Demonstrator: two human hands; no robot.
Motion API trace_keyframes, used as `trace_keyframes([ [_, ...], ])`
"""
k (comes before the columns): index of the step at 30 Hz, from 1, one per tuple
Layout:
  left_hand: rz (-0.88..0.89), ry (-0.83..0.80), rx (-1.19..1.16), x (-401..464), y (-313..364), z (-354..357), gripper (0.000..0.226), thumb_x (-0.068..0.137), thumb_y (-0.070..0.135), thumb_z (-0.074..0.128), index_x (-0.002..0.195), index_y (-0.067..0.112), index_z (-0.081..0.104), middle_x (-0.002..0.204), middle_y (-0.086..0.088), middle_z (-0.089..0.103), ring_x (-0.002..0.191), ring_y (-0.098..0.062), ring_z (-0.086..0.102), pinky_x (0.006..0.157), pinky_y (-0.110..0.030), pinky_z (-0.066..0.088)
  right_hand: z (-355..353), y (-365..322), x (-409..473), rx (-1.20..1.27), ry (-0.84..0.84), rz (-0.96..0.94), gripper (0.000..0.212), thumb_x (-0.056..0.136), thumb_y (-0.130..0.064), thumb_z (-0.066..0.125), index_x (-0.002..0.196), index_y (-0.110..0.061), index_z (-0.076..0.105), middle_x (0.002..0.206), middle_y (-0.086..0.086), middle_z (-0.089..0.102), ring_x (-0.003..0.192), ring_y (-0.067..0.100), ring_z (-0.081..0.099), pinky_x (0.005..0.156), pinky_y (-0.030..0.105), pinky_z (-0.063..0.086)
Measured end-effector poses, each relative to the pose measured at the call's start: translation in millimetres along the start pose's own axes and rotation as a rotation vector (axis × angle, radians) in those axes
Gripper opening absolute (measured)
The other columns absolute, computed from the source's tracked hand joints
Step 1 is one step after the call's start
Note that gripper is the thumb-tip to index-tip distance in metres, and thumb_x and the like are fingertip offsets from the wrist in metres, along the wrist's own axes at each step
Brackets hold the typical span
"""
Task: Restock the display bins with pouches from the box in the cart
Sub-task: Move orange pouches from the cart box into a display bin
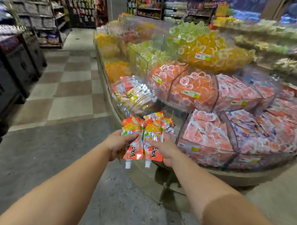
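Head cam: both hands are out front with orange spouted pouches, caps pointing down. The left hand (116, 143) has its fingers curled round one pouch (131, 137), and the right hand (163, 149) grips another bunch of pouches (153, 136) right beside it. They're held just short of the clear display bin (141, 101), already part-filled with similar pouches.
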State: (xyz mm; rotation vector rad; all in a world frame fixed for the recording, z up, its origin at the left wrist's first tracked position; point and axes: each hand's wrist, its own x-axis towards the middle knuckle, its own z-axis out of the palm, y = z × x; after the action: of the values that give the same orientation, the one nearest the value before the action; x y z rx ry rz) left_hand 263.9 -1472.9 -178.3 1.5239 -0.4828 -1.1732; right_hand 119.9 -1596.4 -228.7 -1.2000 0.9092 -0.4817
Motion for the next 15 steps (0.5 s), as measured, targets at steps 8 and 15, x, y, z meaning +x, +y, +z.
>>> trace_keyframes([
  [8, 0.003, 0.001, -0.005, 153, 84, 29, 0.065, 0.072, 0.035, 0.084, 0.124, 0.01, 0.055, 0.099, -0.013, 0.074, 0.082, -0.031, 0.072, 0.075, -0.057, 0.057, -39, -79, 125, 0.078, 0.213, -0.006, 0.022, 0.085, -0.007, 0.07, 0.105, -0.012, 0.063, 0.1, 0.008, 0.071, 0.079, 0.019, 0.066, 0.064, 0.028, 0.051],
  [15, 0.02, -0.121, 0.339, 266, 100, 51, 0.011, 0.089, 0.015, 0.069, 0.089, 0.014, 0.058, 0.061, -0.003, 0.066, 0.037, -0.003, 0.054, 0.038, -0.014, 0.043, -58, -42, 208, 0.15, 0.58, 0.082, 0.029, 0.08, -0.002, 0.071, 0.108, 0.0, 0.065, 0.102, 0.022, 0.07, 0.086, 0.031, 0.066, 0.075, 0.045, 0.055],
])
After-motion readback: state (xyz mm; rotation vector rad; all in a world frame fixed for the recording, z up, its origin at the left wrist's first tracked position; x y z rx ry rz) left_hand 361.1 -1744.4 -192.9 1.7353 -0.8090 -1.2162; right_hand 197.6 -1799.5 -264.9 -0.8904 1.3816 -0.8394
